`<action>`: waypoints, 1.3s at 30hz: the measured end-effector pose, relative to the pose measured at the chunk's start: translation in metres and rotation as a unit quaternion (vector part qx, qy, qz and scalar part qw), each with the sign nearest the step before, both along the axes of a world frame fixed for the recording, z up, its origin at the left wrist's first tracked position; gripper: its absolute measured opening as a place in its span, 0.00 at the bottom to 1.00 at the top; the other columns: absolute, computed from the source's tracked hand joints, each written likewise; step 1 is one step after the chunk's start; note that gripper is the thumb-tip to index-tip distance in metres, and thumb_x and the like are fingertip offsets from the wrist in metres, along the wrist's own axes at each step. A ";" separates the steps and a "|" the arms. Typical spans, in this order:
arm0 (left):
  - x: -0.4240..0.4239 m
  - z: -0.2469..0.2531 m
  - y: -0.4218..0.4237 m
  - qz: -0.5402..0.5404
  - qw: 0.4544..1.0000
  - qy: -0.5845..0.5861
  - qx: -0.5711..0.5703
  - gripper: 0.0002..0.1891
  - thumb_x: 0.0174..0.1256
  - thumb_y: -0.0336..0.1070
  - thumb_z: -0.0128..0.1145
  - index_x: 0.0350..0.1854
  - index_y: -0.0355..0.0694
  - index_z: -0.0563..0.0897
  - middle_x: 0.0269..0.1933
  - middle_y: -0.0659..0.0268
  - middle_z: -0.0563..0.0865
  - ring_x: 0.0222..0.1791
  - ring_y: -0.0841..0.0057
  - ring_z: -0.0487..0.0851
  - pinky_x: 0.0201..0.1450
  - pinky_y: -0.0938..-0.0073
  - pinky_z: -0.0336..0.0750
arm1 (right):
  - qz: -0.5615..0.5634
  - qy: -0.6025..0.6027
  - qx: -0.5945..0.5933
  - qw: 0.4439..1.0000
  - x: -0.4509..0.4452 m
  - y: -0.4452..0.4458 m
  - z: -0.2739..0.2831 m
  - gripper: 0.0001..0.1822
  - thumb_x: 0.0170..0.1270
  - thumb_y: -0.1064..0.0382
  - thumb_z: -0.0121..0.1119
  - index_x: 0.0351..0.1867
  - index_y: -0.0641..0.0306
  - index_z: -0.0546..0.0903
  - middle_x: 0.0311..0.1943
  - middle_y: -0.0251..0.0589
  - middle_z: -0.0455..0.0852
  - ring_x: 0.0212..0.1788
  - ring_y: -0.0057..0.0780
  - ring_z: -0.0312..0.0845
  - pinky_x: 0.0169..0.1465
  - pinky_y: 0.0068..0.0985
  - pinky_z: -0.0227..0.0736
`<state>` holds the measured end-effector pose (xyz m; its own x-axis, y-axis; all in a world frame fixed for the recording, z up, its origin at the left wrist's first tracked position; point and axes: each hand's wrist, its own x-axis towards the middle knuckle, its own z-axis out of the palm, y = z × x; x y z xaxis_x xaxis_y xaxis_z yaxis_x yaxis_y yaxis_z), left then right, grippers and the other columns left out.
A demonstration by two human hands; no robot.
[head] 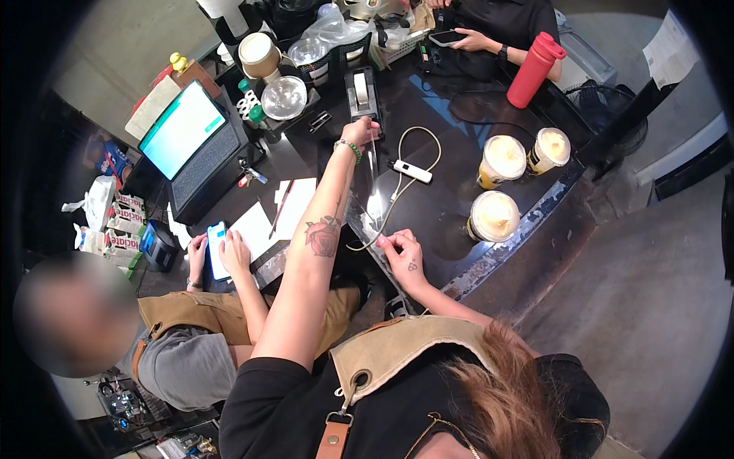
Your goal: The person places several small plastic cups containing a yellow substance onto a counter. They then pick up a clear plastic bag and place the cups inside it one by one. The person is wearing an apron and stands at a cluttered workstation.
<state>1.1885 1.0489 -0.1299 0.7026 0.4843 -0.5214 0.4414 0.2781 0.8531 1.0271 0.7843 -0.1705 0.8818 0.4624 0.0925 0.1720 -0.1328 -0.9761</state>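
My left hand [362, 132] is at the front end of a black tape dispenser [361, 94] that holds a white-cored roll. A strip of clear tape [373, 172] runs from there towards my body, catching the light. Its near end appears pinched between thumb and forefinger of my right hand [406, 258], just over the counter's near edge. Whether the left fingers grip the tape or only touch the dispenser is hard to make out. Beside the strip lie a white device [413, 171] and its looped pale cable [438, 143].
Three lidded drink cups [494, 217] stand on the dark counter [441, 212] at right, near a red bottle [532, 72]. At left are a tablet with keyboard [186, 135], papers [252, 226] and a co-worker's hands holding a phone [217, 249]. Another person holds a phone [447, 38] across the counter.
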 end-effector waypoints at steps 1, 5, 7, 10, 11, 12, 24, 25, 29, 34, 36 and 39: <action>0.007 0.001 -0.004 0.006 1.000 0.016 -0.008 0.11 0.68 0.45 0.46 0.30 0.52 0.80 0.33 0.74 0.86 0.41 0.79 0.81 0.46 0.71 0.61 | 0.000 0.021 0.004 1.000 0.003 -0.002 -0.001 0.12 0.57 0.57 0.68 0.26 0.63 0.85 0.30 0.40 0.77 0.37 0.36 0.72 0.44 0.30 0.66; 0.000 -0.036 0.036 0.111 0.990 -0.089 -0.022 0.10 0.60 0.42 0.48 0.27 0.46 0.79 0.28 0.69 0.85 0.29 0.78 0.80 0.33 0.74 0.65 | 0.054 0.002 0.007 0.998 -0.010 0.002 0.009 0.10 0.57 0.57 0.68 0.26 0.62 0.85 0.30 0.40 0.77 0.38 0.37 0.72 0.45 0.30 0.66; -0.001 -0.047 0.000 0.119 0.979 -0.033 0.164 0.15 0.59 0.44 0.51 0.22 0.38 0.82 0.29 0.66 0.85 0.28 0.79 0.76 0.36 0.76 0.68 | 0.049 -0.062 -0.007 0.997 -0.007 -0.005 -0.003 0.10 0.57 0.58 0.68 0.26 0.61 0.85 0.30 0.40 0.77 0.38 0.36 0.71 0.45 0.30 0.66; -0.018 -0.041 -0.029 0.091 0.983 -0.103 0.125 0.16 0.61 0.46 0.53 0.27 0.40 0.87 0.33 0.67 0.86 0.38 0.79 0.78 0.46 0.76 0.67 | 0.094 -0.017 0.007 0.995 -0.007 -0.022 0.003 0.09 0.58 0.60 0.68 0.27 0.63 0.85 0.31 0.40 0.78 0.36 0.34 0.74 0.43 0.30 0.68; -0.027 -0.030 -0.036 0.086 0.986 -0.114 0.091 0.18 0.62 0.49 0.52 0.29 0.40 0.89 0.34 0.67 0.87 0.42 0.77 0.79 0.50 0.75 0.68 | 0.111 0.012 0.030 0.993 -0.006 -0.032 0.003 0.09 0.59 0.61 0.67 0.27 0.64 0.85 0.31 0.40 0.79 0.34 0.31 0.75 0.40 0.28 0.69; -0.039 -0.020 -0.037 0.066 0.976 -0.190 0.084 0.18 0.65 0.49 0.52 0.32 0.42 0.89 0.37 0.69 0.86 0.44 0.78 0.78 0.53 0.75 0.66 | 0.128 0.077 0.032 0.988 -0.007 -0.043 0.016 0.09 0.61 0.62 0.66 0.29 0.66 0.85 0.30 0.37 0.79 0.30 0.23 0.74 0.34 0.23 0.69; -0.152 0.119 -0.192 0.182 0.906 -0.342 0.168 0.16 0.73 0.40 0.53 0.52 0.31 0.82 0.54 0.59 0.84 0.56 0.79 0.78 0.65 0.76 0.65 | 0.179 -0.052 -0.094 0.978 0.135 -0.252 0.201 0.06 0.52 0.67 0.71 0.24 0.65 0.85 0.32 0.31 0.77 0.37 0.19 0.73 0.43 0.20 0.67; -0.146 0.110 -0.203 0.175 0.895 -0.362 0.194 0.14 0.72 0.38 0.55 0.48 0.31 0.85 0.54 0.59 0.84 0.55 0.79 0.78 0.63 0.77 0.66 | 0.169 -0.038 -0.102 0.980 0.154 -0.263 0.201 0.08 0.53 0.64 0.72 0.24 0.65 0.85 0.32 0.30 0.76 0.37 0.17 0.73 0.42 0.18 0.66; -0.128 0.089 -0.238 0.186 0.892 -0.320 0.258 0.12 0.70 0.37 0.57 0.45 0.34 0.87 0.51 0.61 0.83 0.51 0.78 0.79 0.53 0.79 0.73 | 0.180 -0.001 -0.138 0.974 0.206 -0.286 0.193 0.13 0.63 0.60 0.64 0.25 0.68 0.81 0.33 0.30 0.75 0.37 0.15 0.70 0.42 0.16 0.64; -0.127 0.041 -0.245 0.201 0.874 -0.271 0.350 0.10 0.69 0.36 0.58 0.43 0.35 0.88 0.46 0.62 0.83 0.45 0.79 0.79 0.47 0.78 0.74 | 0.210 -0.007 -0.150 0.966 0.225 -0.286 0.140 0.14 0.67 0.57 0.61 0.27 0.65 0.82 0.31 0.30 0.76 0.37 0.17 0.71 0.44 0.19 0.66; -0.128 -0.009 -0.243 0.198 0.859 -0.242 0.406 0.09 0.68 0.35 0.60 0.41 0.36 0.89 0.42 0.64 0.82 0.42 0.80 0.78 0.44 0.78 0.73 | 0.213 0.005 -0.142 0.967 0.224 -0.272 0.097 0.15 0.66 0.55 0.61 0.28 0.64 0.84 0.31 0.31 0.78 0.38 0.18 0.72 0.45 0.20 0.67; -0.111 -0.033 -0.286 0.193 0.907 -0.199 0.317 0.10 0.67 0.38 0.61 0.37 0.38 0.90 0.38 0.58 0.86 0.39 0.74 0.80 0.45 0.71 0.74 | 0.185 0.101 -0.025 0.977 0.207 -0.233 0.022 0.13 0.68 0.56 0.61 0.33 0.66 0.83 0.31 0.31 0.80 0.36 0.18 0.77 0.44 0.19 0.72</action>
